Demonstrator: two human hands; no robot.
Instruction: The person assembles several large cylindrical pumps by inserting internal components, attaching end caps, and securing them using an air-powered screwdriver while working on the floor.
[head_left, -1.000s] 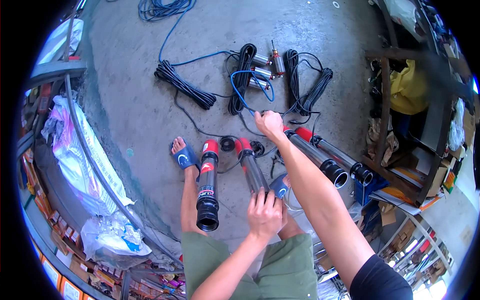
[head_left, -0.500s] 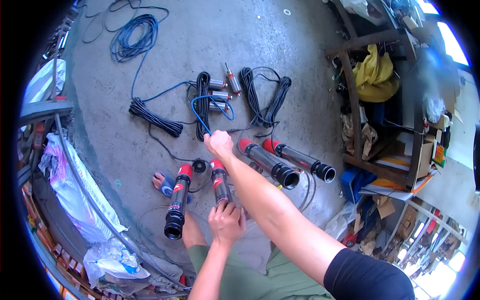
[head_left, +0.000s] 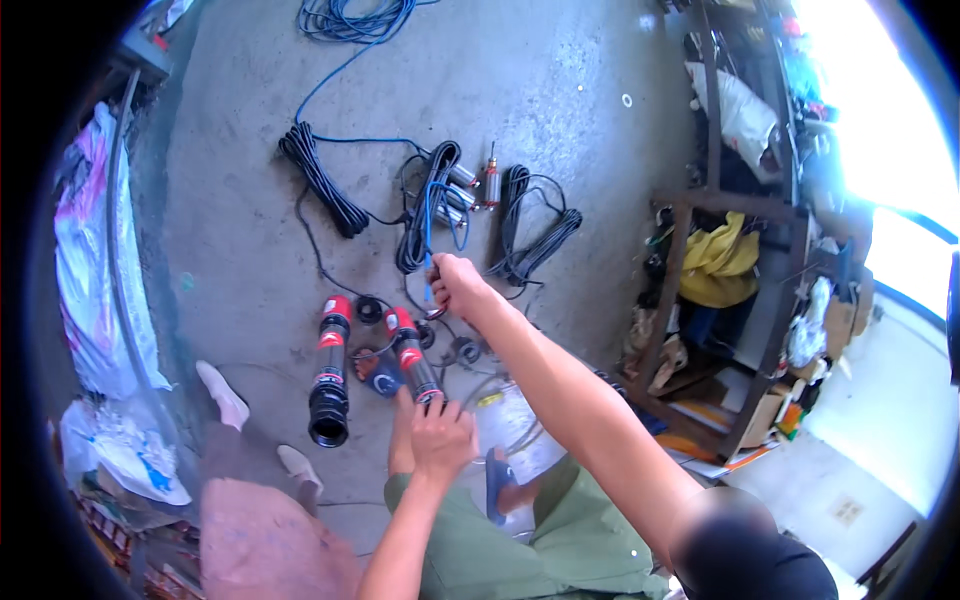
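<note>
Head view shows the left hand [head_left: 440,436] closed around the near end of a grey pump tube with a red cap [head_left: 411,354] on the concrete floor [head_left: 560,90]. Beyond that tube, the right hand [head_left: 458,284] pinches a blue wire [head_left: 428,240] by its end. A second red-capped tube [head_left: 331,368] lies just left of it. Black cable bundles [head_left: 322,180] farther off look coiled already; the wire looks not yet joined.

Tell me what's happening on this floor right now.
A person crouches over a concrete floor strewn with pump parts. The left hand steadies the near end of a red-and-black cylindrical pump, while the right hand pinches a blue cable just above it. A second similar pump lies alongside, untouched. Coiled black cables lie farther out.
</note>
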